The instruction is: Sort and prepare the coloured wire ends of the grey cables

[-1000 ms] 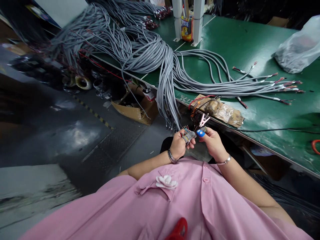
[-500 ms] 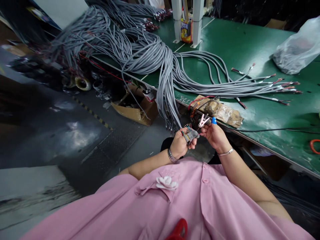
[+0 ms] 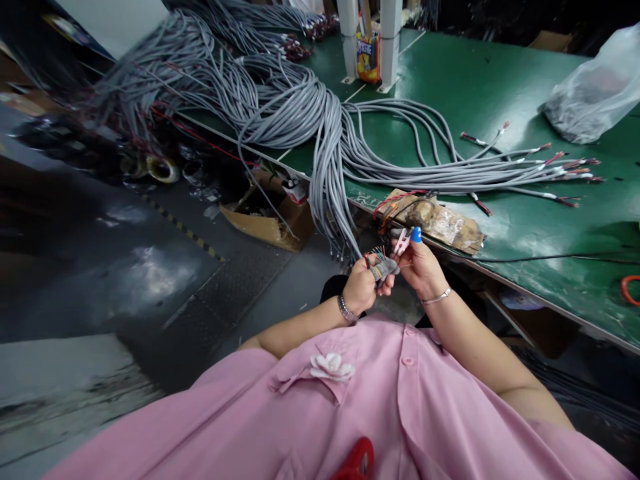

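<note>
My left hand (image 3: 361, 285) is closed round the end of a grey cable, a worn grey wrap covering one of its digits. A fan of thin coloured wires (image 3: 378, 254) sticks up out of that grip. Close beside it, my right hand (image 3: 421, 269) has a blue fingertip cover on the thumb. Its thumb and fingers close on a small pink clip-like tool (image 3: 401, 243), right at the wires. One thin wire (image 3: 406, 265) runs out below the tool toward the right palm. The fingertips partly hide where the tool meets the wires.
Long bundles of grey cable (image 3: 285, 110) lie over the green table (image 3: 480, 80), some hanging off its edge. A taped cardboard piece (image 3: 445, 223) lies at that edge. A plastic bag (image 3: 590, 93) stands at right. Below is an open cardboard box (image 3: 260, 223).
My right hand has moved slightly left, its thumb now against the pink tool, whose arms look closer together. My left hand keeps its hold on the cable end. The view has shifted slightly.
</note>
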Demonstrator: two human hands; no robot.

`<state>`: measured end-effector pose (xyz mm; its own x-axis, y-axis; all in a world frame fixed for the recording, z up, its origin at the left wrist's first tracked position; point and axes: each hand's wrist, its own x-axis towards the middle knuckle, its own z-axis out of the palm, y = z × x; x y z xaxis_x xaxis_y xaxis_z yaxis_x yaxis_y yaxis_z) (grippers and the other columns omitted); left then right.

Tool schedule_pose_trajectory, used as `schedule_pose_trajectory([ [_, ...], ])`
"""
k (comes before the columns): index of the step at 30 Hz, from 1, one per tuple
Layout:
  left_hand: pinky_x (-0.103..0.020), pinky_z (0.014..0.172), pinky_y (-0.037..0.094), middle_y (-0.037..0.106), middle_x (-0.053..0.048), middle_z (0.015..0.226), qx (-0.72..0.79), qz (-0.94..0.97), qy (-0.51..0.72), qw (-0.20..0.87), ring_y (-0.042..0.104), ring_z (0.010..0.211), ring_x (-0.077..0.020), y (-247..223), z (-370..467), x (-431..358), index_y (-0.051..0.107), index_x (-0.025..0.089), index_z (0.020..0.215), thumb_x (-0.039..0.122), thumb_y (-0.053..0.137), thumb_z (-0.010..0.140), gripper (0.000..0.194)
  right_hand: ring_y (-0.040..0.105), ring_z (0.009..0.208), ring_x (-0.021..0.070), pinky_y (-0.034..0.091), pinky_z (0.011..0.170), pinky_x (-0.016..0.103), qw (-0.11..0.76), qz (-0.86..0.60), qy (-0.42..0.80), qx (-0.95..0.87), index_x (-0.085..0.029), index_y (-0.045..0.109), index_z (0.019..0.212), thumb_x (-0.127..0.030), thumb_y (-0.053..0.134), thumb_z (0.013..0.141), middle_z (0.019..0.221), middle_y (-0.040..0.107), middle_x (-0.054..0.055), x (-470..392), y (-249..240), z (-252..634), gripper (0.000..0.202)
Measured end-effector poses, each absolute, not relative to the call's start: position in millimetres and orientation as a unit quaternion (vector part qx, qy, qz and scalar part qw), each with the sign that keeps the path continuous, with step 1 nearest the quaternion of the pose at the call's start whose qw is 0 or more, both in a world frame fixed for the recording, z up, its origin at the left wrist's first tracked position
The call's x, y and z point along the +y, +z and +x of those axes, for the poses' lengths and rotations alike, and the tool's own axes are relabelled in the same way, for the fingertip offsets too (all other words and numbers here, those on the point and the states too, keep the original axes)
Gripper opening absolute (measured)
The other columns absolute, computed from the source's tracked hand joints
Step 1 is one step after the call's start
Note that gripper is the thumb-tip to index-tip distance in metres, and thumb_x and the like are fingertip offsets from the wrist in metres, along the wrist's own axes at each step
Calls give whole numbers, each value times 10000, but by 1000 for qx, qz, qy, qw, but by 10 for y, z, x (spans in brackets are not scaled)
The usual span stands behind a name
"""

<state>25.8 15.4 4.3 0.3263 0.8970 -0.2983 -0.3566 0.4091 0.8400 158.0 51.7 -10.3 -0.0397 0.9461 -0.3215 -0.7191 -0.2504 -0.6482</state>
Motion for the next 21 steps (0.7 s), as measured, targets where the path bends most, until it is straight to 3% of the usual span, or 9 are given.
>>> schedule_pose_trajectory([
  [11, -195, 337, 272, 583, 18, 498, 397, 364, 427, 726, 480, 349, -78, 72, 196, 45, 612, 144, 758, 429, 705, 747, 300, 586, 619, 124, 489, 555, 259, 536, -322, 763, -163, -208, 652, 859, -767, 555, 740, 814, 695, 31, 412, -104, 1685, 580],
  [17, -185, 347, 285, 594, 31, 530, 424, 331, 461, 706, 483, 365, -67, 101, 237, 21, 594, 157, 783, 457, 735, 696, 343, 573, 616, 104, 476, 542, 220, 567, -360, 719, -180, -197, 663, 818, -537, 688, 788, 795, 686, 17, 407, -6, 1675, 342],
  [21, -197, 344, 271, 584, 35, 526, 428, 336, 471, 694, 481, 364, -70, 106, 284, 47, 585, 160, 775, 460, 704, 727, 326, 558, 595, 95, 473, 531, 217, 584, -374, 694, -192, -182, 675, 811, -517, 714, 775, 783, 686, 20, 415, -27, 1637, 339],
])
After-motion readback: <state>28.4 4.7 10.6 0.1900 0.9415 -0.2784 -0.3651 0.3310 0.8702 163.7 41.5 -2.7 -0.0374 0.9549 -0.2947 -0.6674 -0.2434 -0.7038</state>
